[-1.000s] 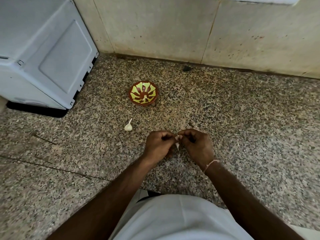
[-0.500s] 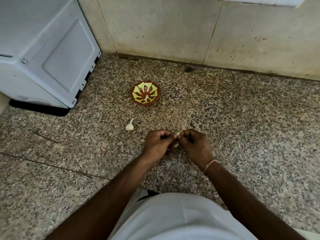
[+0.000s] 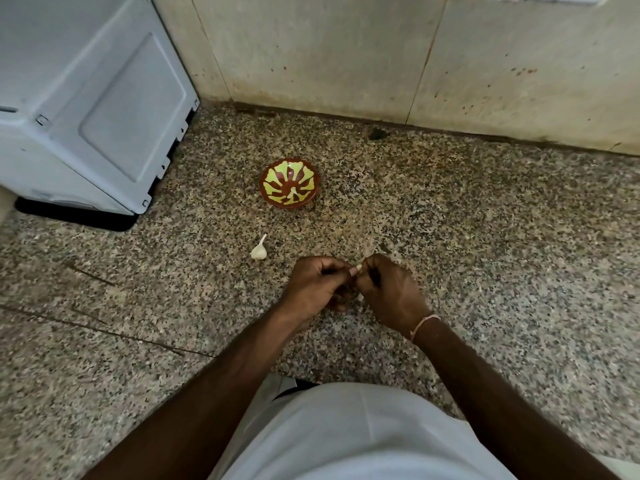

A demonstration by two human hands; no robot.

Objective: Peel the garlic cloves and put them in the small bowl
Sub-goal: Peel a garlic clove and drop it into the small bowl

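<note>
While both hands' fingers (image 3: 349,271) pinch one garlic clove (image 3: 359,268) | small bowl (image 3: 289,182) beyond

We see both forearms reaching forward from the bottom edge and converging toward the middle, bare, with a thin pale band on the right wrist. Left hand (image 3: 313,289) is curled, knuckles up, thumb and fingertips pinched toward the right hand (image 3: 391,294), which is also curled, back of the hand facing us, its fingertips meeting the left's. Both hands touch at the fingertips, pinching a small pale garlic clove (image 3: 358,270) between them; it is mostly hidden, and we can't tell how much each hand grips.
</note>
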